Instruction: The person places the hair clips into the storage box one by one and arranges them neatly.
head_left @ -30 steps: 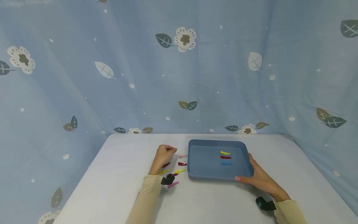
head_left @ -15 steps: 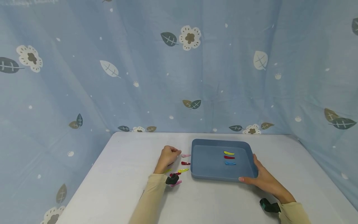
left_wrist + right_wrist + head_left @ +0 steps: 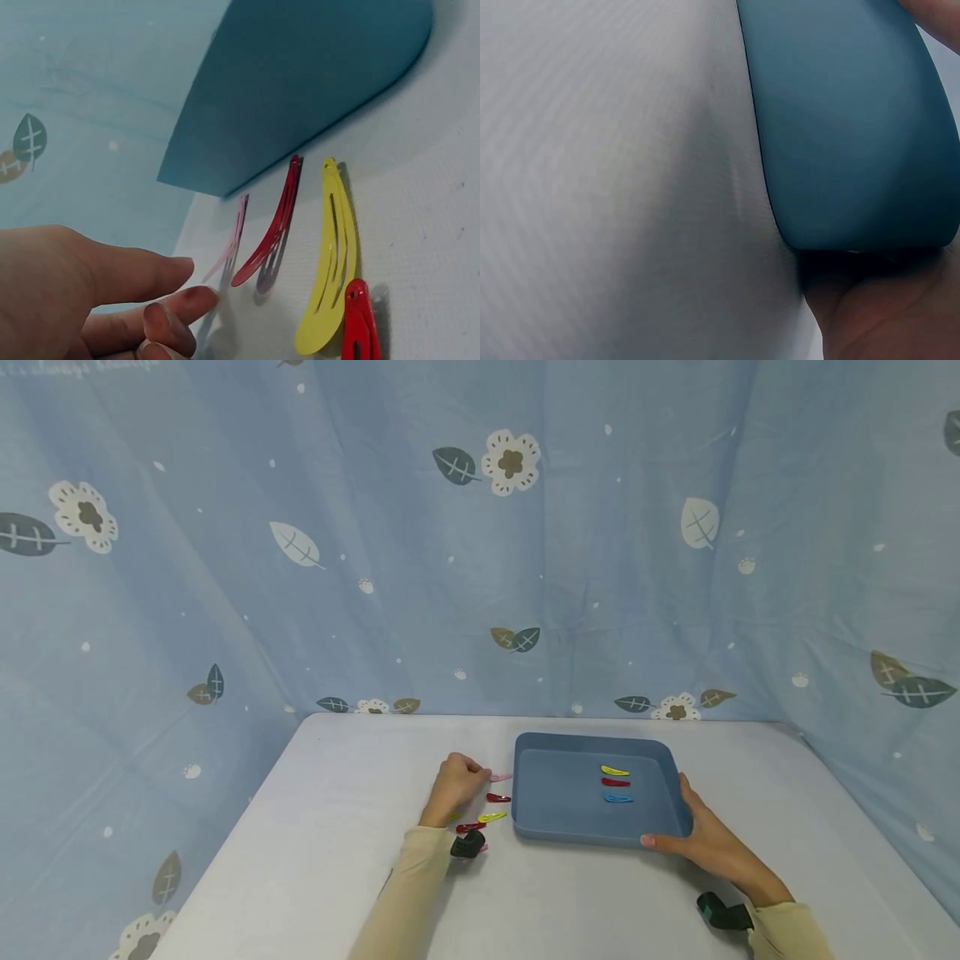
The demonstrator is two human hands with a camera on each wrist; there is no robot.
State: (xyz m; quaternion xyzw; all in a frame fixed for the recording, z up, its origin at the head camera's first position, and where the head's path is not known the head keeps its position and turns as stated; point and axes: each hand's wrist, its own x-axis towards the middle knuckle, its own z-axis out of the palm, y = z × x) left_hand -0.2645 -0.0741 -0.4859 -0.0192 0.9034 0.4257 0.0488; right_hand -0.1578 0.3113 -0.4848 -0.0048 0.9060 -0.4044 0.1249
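My left hand (image 3: pixel 459 779) hovers at the left of the tray, thumb and index finger stretched toward a pink snap hair clip (image 3: pixel 232 244). In the left wrist view a small gap parts those fingertips, and the clip lies just beyond them. Beside it are a red hair clip (image 3: pixel 498 797) and a yellow hair clip (image 3: pixel 492 817). My right hand (image 3: pixel 716 843) holds the near right corner of the blue-grey tray (image 3: pixel 555 837), thumb on the front side, fingers along the right side. Inside the tray, yellow (image 3: pixel 615 771), red (image 3: pixel 616 782) and blue (image 3: pixel 618 797) clips lie in a column.
Another red clip (image 3: pixel 471 827) lies nearer, left of the tray, with a pink clip partly hidden by the black left wrist camera (image 3: pixel 468 844). The white table (image 3: pixel 570 902) ends at a patterned blue curtain (image 3: pixel 570 568) behind.
My left hand has moved right, toward the pink clip by the tray. The head view has shifted slightly. My right hand stays on the tray corner, and the clips inside lie as before.
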